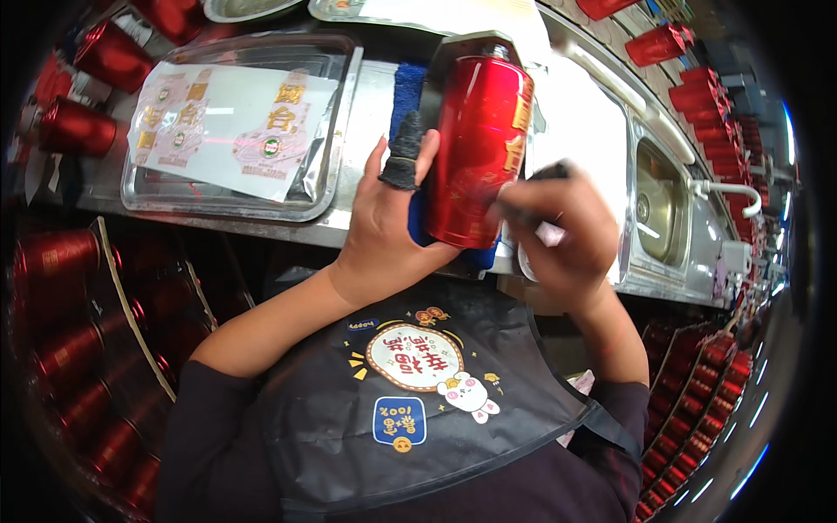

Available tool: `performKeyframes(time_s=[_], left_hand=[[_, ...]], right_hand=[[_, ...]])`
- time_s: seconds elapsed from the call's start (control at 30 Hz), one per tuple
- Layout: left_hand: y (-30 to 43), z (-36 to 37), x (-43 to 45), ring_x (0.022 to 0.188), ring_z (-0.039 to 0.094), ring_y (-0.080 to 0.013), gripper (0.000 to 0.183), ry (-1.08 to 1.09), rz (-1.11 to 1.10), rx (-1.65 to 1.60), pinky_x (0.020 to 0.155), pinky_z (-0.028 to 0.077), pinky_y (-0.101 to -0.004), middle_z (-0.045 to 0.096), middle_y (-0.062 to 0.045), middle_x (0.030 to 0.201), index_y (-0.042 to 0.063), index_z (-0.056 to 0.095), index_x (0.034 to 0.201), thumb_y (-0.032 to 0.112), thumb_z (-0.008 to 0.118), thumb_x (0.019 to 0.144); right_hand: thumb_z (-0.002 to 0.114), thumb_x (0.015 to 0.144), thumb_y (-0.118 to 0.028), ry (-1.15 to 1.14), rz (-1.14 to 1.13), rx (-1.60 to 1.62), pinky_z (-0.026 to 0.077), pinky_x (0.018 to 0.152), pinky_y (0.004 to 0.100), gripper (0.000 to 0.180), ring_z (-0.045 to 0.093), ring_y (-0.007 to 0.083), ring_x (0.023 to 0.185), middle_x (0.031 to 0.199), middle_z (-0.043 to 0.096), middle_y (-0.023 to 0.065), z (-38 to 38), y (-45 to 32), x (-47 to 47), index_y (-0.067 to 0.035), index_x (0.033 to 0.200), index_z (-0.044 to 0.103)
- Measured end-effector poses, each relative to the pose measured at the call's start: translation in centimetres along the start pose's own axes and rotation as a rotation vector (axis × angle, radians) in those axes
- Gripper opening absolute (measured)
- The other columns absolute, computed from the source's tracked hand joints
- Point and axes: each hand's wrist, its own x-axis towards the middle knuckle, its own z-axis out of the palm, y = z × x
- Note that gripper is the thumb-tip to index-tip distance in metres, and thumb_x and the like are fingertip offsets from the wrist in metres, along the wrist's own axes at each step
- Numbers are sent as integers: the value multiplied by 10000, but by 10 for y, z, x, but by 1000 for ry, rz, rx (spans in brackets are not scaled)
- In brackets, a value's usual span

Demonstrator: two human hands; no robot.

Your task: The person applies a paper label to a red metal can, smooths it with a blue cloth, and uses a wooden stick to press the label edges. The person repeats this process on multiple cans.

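A glossy red bottle [474,153] with gold raised lettering lies tilted on a dark cradle [451,49], its neck pointing away from me. My left hand [389,225] holds it at the lower left, thumb under the base. One left finger wears a black finger cover [401,153] with a band round it. Blurred by motion, my right hand [565,225] is at the bottle's lower right side, by the lettering; dark covers show on its fingers. Whether anything is pinched there is hidden. Beneath the bottle, a blue cloth [407,98] shows.
To the left, a clear tray [330,186] bears a sheet of gold-lettered decals [222,131]. A steel sink [657,202] with a white faucet [729,189] is at right. More red bottles [78,127] stand at left, and racks of red bottles [65,353] flank me below the counter.
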Motion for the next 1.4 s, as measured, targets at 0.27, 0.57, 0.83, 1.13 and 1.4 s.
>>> performKeyframes(time_s=[0.27,0.57,0.83,1.13,1.4], left_hand=[[24,5,18,1466,332,-471,972,-74,196,272,1169,199,-631,301,-317,1586,5,394,1512,254,869,702],[0,-2,24,1493,306,-442,1055,-307,231,456,1171,182,-632,317,-315,1586,9,349,1536,350,898,702],[-4,-12,22,1515,274,-414,1182,-371,84,199,1205,103,-599,336,-302,1583,50,273,1583,389,929,660],[10,-27,39,1478,334,-433,1189,-404,84,202,1178,123,-649,342,-274,1587,68,346,1558,651,840,647],[15,-28,75,1464,301,-504,707,-290,324,458,1152,116,-680,219,-342,1614,236,712,1298,766,553,859]], right_hand=[[849,743,-43,143,303,246,507,618,275,267,635,158,690,797,641,60,6,3,-26,-40,970,707],[781,743,-35,255,-189,70,501,567,347,173,582,193,642,711,541,55,27,-8,-46,-53,884,682],[796,766,-26,356,-65,-167,477,531,340,179,576,193,614,693,531,54,33,14,-54,-39,914,694],[817,748,-11,577,196,0,504,607,326,317,624,250,682,780,619,87,31,39,-44,-43,1033,681],[809,826,-29,580,663,421,479,647,263,202,622,150,719,847,660,80,23,-10,-59,-5,962,662]])
